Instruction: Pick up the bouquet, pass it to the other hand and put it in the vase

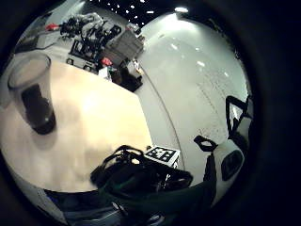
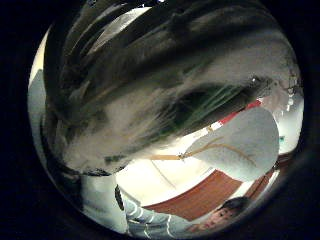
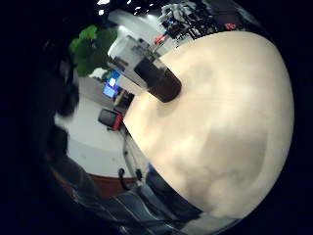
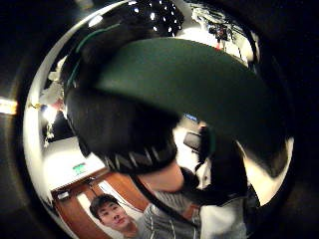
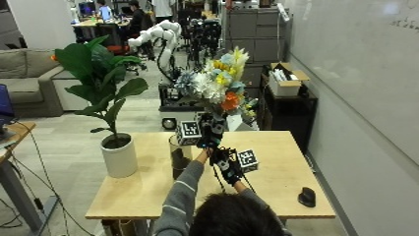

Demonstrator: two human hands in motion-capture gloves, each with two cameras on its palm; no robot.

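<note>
Seen from the outside view, the table point(image 5: 275, 194) has bare wood on both sides of the hands, and its far edge lies just beyond them. The left hand point(image 5: 211, 132) is raised above the table with its fingers curled round the stems of the bouquet point(image 5: 219, 84), which stands upright, its blooms well above the grip. The right hand point(image 5: 228, 166) sits just below and nearer the person, under the stem ends; whether its fingers close on anything cannot be told. In the right thumb side palm view the other gloved hand point(image 4: 119, 124) and a broad green shape fill the picture close to the palm.

The glass vase point(image 5: 179, 157) stands on the table just to the left of the grip and below it, its mouth open upward and a dark filling in its lower part. Farther left stands a potted plant point(image 5: 111, 108) in a white pot, its leaves reaching up to the level of the grip. Well to the right, near the table's front edge, lies a dark mouse point(image 5: 306, 196).
</note>
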